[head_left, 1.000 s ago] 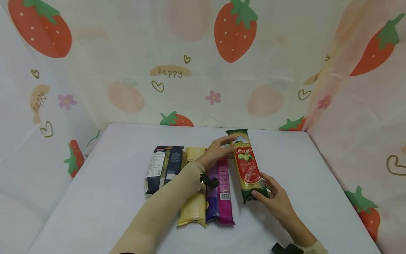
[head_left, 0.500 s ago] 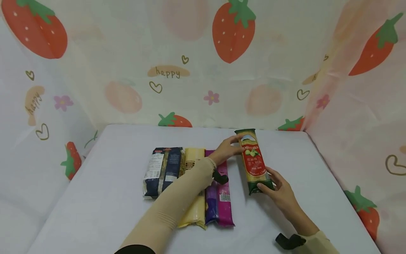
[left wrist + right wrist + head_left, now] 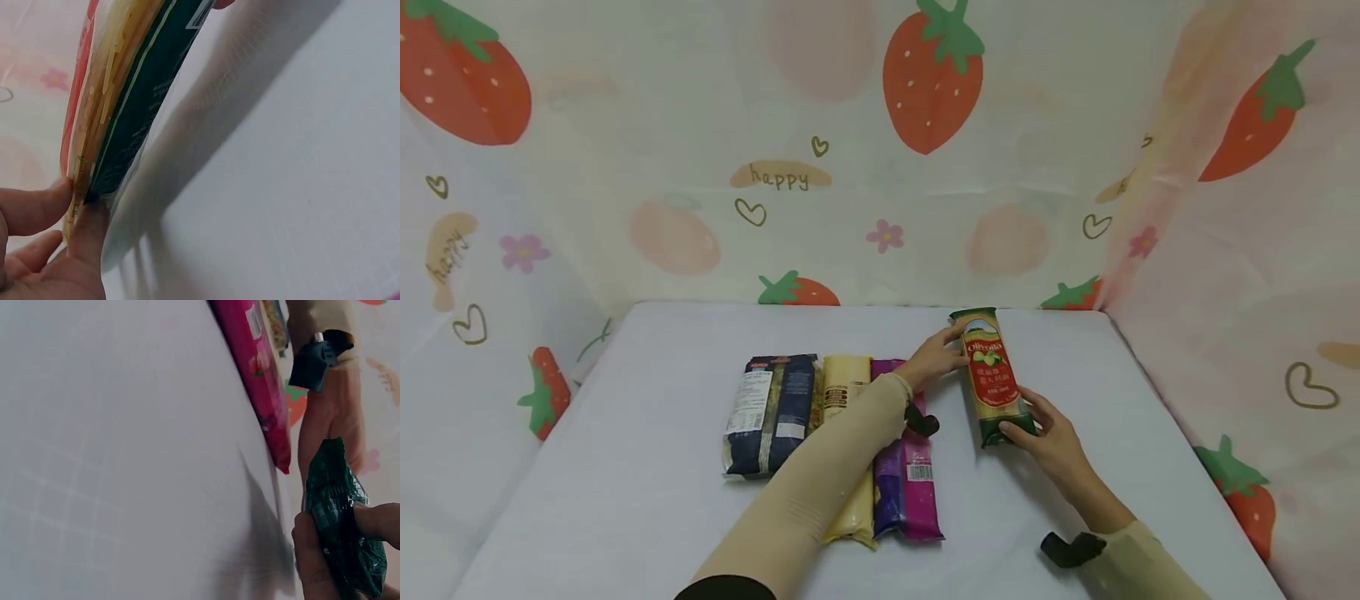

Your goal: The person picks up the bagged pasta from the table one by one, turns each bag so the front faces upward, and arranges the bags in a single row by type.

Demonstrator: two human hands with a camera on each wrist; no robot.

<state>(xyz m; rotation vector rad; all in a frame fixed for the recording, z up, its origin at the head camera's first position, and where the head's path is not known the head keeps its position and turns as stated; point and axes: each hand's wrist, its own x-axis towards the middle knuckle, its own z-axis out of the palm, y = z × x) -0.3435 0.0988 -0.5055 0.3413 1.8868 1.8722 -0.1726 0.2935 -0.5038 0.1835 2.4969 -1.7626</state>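
Note:
Both hands hold a green, gold and red spaghetti packet (image 3: 992,375) above the right part of the table. My left hand (image 3: 936,357) pinches its far end at the left edge; in the left wrist view the thumb and fingers (image 3: 84,240) lie on either side of it, and the strands show through the clear side. My right hand (image 3: 1054,446) grips the near green end, with the thumb on top. In the right wrist view that crumpled green end (image 3: 340,519) sits between thumb and fingers.
Left of the held packet lie a purple and pink packet (image 3: 919,492), a yellow packet (image 3: 856,517) and a dark blue pasta bag (image 3: 771,412), side by side on the white table (image 3: 602,483). The left forearm (image 3: 820,475) crosses over them. Strawberry-print cloth (image 3: 850,108) surrounds the table.
Over the second, the spaghetti packet and both hands shift slightly right and away from the purple packet. The head view turns a little, so the scene slides left. Both hands keep their hold.

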